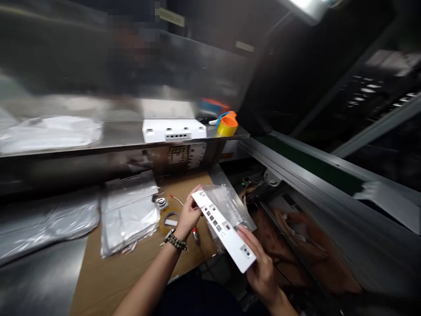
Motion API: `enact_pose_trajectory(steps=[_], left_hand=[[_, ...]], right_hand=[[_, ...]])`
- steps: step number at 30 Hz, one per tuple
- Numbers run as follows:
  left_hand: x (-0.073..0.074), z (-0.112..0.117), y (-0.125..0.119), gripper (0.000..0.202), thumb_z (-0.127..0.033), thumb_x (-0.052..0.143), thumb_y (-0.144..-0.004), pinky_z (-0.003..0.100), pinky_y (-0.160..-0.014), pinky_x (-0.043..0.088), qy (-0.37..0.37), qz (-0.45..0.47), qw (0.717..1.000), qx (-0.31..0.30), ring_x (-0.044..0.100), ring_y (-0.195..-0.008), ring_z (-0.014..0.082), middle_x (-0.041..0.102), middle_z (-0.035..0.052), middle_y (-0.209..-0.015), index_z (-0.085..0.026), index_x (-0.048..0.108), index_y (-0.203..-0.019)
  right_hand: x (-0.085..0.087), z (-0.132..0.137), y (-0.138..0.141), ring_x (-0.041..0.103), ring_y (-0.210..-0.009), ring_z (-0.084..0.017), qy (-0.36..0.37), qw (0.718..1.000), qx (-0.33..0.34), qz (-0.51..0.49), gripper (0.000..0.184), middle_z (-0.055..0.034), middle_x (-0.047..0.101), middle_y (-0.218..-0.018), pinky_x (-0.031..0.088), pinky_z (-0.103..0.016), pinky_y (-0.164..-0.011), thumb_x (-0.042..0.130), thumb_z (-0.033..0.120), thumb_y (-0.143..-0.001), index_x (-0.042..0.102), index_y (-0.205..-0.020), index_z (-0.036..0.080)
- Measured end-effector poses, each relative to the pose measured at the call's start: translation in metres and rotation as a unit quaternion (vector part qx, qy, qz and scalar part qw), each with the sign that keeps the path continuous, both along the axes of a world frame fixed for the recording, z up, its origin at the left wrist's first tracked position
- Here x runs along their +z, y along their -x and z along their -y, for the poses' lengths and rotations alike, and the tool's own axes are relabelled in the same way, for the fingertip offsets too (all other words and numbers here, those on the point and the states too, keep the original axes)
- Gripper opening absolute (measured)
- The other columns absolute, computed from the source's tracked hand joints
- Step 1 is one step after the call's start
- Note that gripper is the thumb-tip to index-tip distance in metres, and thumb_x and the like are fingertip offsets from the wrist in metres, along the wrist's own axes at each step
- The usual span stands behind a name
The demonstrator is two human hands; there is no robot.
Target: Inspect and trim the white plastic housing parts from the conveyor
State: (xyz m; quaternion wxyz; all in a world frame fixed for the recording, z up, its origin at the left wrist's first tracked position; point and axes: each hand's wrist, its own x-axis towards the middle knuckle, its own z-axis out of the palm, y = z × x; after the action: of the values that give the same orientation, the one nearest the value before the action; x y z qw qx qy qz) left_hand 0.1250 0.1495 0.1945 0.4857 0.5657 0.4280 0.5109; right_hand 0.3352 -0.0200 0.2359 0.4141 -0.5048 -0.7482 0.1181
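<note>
A flat white device (223,229) with a row of ports on its edge is held up between both hands, partly inside a clear plastic bag (230,204). My left hand (188,216) pinches its far end, and a bead bracelet circles that wrist. My right hand (261,267) grips the near end from underneath, fingers curled round the corner. The device tilts from upper left to lower right over the brown cardboard-covered bench (131,267).
A stack of clear plastic bags (128,213) lies left of my hands, more bags (42,230) further left. A tape roll (170,218) rests on the bench. On the metal shelf (125,137) sit another white device (174,130) and an orange roll (226,125). A conveyor rail (315,171) runs at right.
</note>
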Motion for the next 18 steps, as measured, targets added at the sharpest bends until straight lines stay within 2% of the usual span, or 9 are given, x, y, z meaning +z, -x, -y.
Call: enact_pose_trajectory(steps=[2,3,6,8,10,12,14,16,18], left_hand=[[0.004,-0.006,-0.018,0.048,-0.020,0.064,-0.086,0.035,-0.101,0.053,-0.029,0.008,0.999,0.024,0.059,-0.128,0.0244,0.053,0.0131,-0.152,-0.021,0.065,-0.134],[0.005,-0.008,-0.026,0.048,-0.019,0.063,-0.087,0.033,-0.097,0.053,-0.038,0.012,0.999,0.033,0.059,-0.125,0.0228,0.048,0.0121,-0.156,-0.022,0.065,-0.135],[0.005,-0.009,-0.045,0.049,-0.012,0.059,-0.088,0.028,-0.079,0.055,-0.117,-0.037,0.992,0.039,0.064,-0.093,0.0134,0.041,0.0100,-0.161,-0.027,0.067,-0.134],[0.006,-0.007,-0.056,0.055,-0.005,0.055,-0.089,0.027,-0.070,0.054,-0.238,-0.129,0.962,0.024,0.059,-0.077,0.0096,0.041,0.0099,-0.162,-0.031,0.065,-0.136],[0.008,-0.002,-0.068,0.062,-0.001,0.053,-0.089,0.026,-0.067,0.055,-0.355,-0.212,0.911,0.002,0.058,-0.071,0.0088,0.044,0.0101,-0.160,-0.034,0.060,-0.142],[0.010,0.006,-0.080,0.072,0.001,0.050,-0.090,0.027,-0.070,0.058,-0.398,-0.262,0.879,-0.026,0.063,-0.076,0.0113,0.044,0.0106,-0.161,-0.035,0.048,-0.152],[0.011,0.016,-0.092,0.087,0.006,0.044,-0.087,0.030,-0.075,0.061,-0.378,-0.314,0.869,-0.063,0.070,-0.098,0.0188,0.036,0.0122,-0.167,-0.032,0.026,-0.163],[0.011,0.027,-0.102,0.103,0.011,0.038,-0.079,0.033,-0.077,0.064,-0.333,-0.364,0.863,-0.107,0.068,-0.117,0.0261,0.025,0.0125,-0.171,-0.028,-0.002,-0.166],[0.011,0.038,-0.111,0.114,0.013,0.034,-0.070,0.036,-0.076,0.065,-0.296,-0.392,0.857,-0.154,0.069,-0.115,0.0277,0.018,0.0112,-0.172,-0.030,-0.020,-0.162]], right_hand=[[-0.005,0.009,-0.007,0.058,-0.138,-0.025,-0.015,0.998,-0.042,0.034,0.051,-0.0109,0.053,-0.155,0.055,-0.033,-0.108,0.039,0.030,-0.107,0.041,-0.158,0.025],[-0.007,0.013,-0.008,0.059,-0.137,-0.025,-0.016,0.997,-0.065,0.040,0.050,-0.0111,0.054,-0.154,0.055,-0.032,-0.108,0.036,0.031,-0.108,0.041,-0.158,0.025],[-0.008,0.022,-0.008,0.061,-0.135,-0.023,-0.022,0.991,-0.126,0.046,0.049,-0.0108,0.058,-0.150,0.057,-0.029,-0.104,0.033,0.035,-0.109,0.043,-0.156,0.026],[-0.007,0.023,-0.007,0.061,-0.134,-0.023,-0.031,0.984,-0.170,0.034,0.048,-0.0101,0.059,-0.149,0.058,-0.029,-0.103,0.035,0.033,-0.109,0.043,-0.156,0.027],[-0.008,0.021,-0.009,0.061,-0.135,-0.023,-0.043,0.976,-0.214,0.011,0.048,-0.0101,0.059,-0.149,0.056,-0.031,-0.105,0.038,0.030,-0.108,0.044,-0.156,0.027],[-0.011,0.016,-0.013,0.061,-0.135,-0.025,-0.052,0.962,-0.266,-0.028,0.046,-0.0126,0.061,-0.147,0.055,-0.035,-0.107,0.040,0.032,-0.108,0.049,-0.152,0.023],[-0.017,0.009,-0.020,0.067,-0.126,-0.029,-0.049,0.930,-0.351,-0.092,0.046,-0.0181,0.068,-0.136,0.057,-0.039,-0.103,0.045,0.041,-0.106,0.061,-0.139,0.015],[-0.024,0.002,-0.027,0.075,-0.109,-0.034,-0.017,0.866,-0.462,-0.190,0.055,-0.0226,0.076,-0.118,0.062,-0.040,-0.088,0.051,0.056,-0.100,0.070,-0.123,0.009],[-0.030,-0.006,-0.033,0.077,-0.094,-0.036,0.021,0.793,-0.533,-0.294,0.067,-0.0235,0.078,-0.104,0.063,-0.039,-0.073,0.053,0.067,-0.095,0.072,-0.115,0.007]])
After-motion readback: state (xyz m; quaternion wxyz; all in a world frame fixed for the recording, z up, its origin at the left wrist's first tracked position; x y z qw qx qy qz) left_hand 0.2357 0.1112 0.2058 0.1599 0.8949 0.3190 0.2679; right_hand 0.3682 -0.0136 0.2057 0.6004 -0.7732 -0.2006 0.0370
